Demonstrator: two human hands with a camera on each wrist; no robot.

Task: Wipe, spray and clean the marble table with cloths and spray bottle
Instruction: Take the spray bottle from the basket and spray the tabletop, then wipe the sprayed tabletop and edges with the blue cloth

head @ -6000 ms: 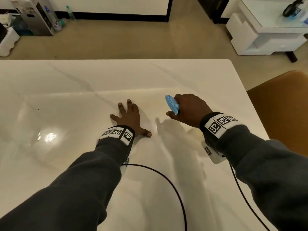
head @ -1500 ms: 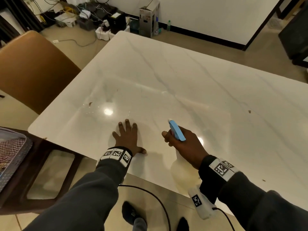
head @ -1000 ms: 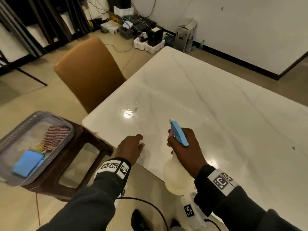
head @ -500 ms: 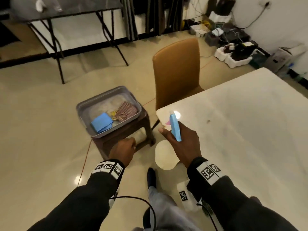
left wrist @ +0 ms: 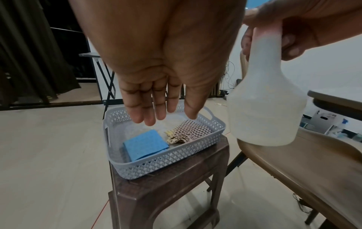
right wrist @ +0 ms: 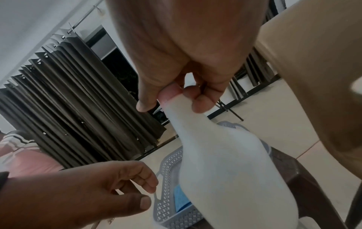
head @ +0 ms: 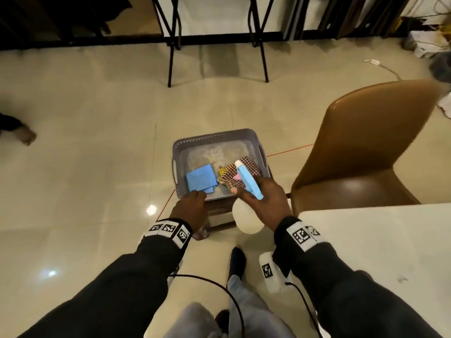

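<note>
Left hand (left wrist: 156, 86), grip spread and empty, hovered directly above the folded blue cloth (left wrist: 145, 144) in the grey perforated plastic basket (left wrist: 168, 161), nearer than the right hand (head: 262, 198), whose grip was wrapped round the white plastic spray bottle (left wrist: 264, 105).

Left hand (head: 189, 209) now over basket (head: 214, 139)

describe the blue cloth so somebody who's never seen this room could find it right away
Beside the tan chair stands a dark brown stool carrying a grey perforated basket. The blue cloth lies flat and folded in its near left part; its neighbour, the checked cloth, is crumpled and red and white.
</note>
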